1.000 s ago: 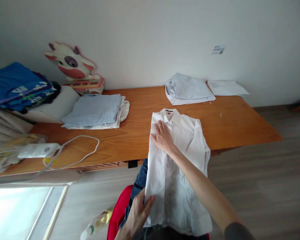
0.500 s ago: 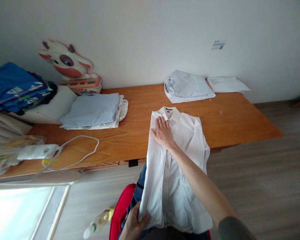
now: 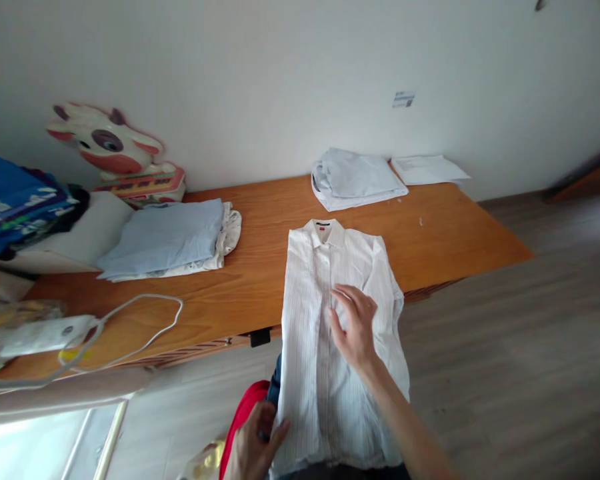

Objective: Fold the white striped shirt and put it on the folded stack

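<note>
my right hand [image 3: 356, 328] lies flat, fingers spread, on the white striped shirt [image 3: 330, 333], which rests collar-up on the wooden table [image 3: 260, 267] and hangs over its near edge. my left hand [image 3: 253, 450] pinches the shirt's lower left hem.

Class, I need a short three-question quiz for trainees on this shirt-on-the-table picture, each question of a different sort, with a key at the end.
1. True or false: the white striped shirt lies wholly on the wooden table.
2. Which hand grips the shirt's lower left edge? A) left hand B) right hand
3. Fill in: the collar points toward the ____.

Key
1. False: its lower part hangs over the table's near edge.
2. A: the left hand pinches the lower edge; the right hand, fingers spread, is at the shirt's middle.
3. Wall.
</note>
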Demonstrator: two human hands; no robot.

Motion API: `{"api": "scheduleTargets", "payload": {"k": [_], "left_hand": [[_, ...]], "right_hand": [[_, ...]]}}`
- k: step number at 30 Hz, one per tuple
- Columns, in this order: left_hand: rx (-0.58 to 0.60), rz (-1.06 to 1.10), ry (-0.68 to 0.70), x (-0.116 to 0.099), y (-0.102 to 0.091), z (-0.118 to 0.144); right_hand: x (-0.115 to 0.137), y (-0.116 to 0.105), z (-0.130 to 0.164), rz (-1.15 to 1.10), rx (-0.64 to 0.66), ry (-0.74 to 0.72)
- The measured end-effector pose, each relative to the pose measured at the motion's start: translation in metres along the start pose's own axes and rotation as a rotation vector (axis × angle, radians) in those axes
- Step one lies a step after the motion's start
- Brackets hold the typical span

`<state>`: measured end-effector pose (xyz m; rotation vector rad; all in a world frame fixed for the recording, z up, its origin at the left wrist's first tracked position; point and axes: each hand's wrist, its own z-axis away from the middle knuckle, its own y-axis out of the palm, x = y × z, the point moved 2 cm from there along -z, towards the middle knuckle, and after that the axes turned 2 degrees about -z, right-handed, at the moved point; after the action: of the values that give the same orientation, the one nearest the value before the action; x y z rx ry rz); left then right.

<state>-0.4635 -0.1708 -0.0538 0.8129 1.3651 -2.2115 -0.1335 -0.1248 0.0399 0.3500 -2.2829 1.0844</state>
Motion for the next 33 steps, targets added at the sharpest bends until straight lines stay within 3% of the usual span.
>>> {"api": "scheduleTargets", "payload": {"k": [2, 4, 5, 7, 9, 10, 13, 16, 18, 21, 24, 33], "left_hand": [[-0.148, -0.054, 0.098, -0.019, -0.014, -0.008], [-0.173, -0.068, 0.219, -0.051, -0.019, -0.016], [-0.125, -0.050, 0.287, -0.072, -0.016, -0.020], [0.083, 0.009, 0.423, -0.120, -0.002, -0.028], [0.262, 0.039, 0.587, -0.176, 0.020, -0.038], [0.303, 0.031, 0.665, -0.205, 0.031, -0.045], [0.238, -0.067, 0.832, -0.288, 0.064, -0.079], [0.151, -0.292, 0.828, -0.355, 0.091, -0.123], [0.176, -0.458, 0.754, -0.388, 0.105, -0.148], [0.298, -0.584, 0.666, -0.420, 0.122, -0.171], [0.345, -0.595, 0.655, -0.436, 0.132, -0.182], [0.413, -0.559, 0.594, -0.433, 0.133, -0.195]], "right_hand": [[-0.024, -0.034, 0.061, 0.035, -0.131, 0.126], [-0.051, -0.060, 0.123, 0.096, -0.190, 0.312], [-0.063, -0.070, 0.152, 0.105, -0.187, 0.422], [-0.082, -0.080, 0.200, 0.049, -0.133, 0.678], [-0.090, -0.081, 0.233, -0.056, -0.042, 0.859], [-0.089, -0.081, 0.242, -0.104, 0.004, 0.899], [-0.080, -0.083, 0.246, -0.169, 0.077, 0.886], [-0.069, -0.091, 0.237, -0.195, 0.071, 0.839], [-0.063, -0.096, 0.234, -0.217, 0.080, 0.809], [-0.054, -0.097, 0.242, -0.250, 0.092, 0.800], [-0.044, -0.093, 0.256, -0.238, 0.059, 0.815], [-0.024, -0.094, 0.284, -0.187, 0.094, 0.675]]}}
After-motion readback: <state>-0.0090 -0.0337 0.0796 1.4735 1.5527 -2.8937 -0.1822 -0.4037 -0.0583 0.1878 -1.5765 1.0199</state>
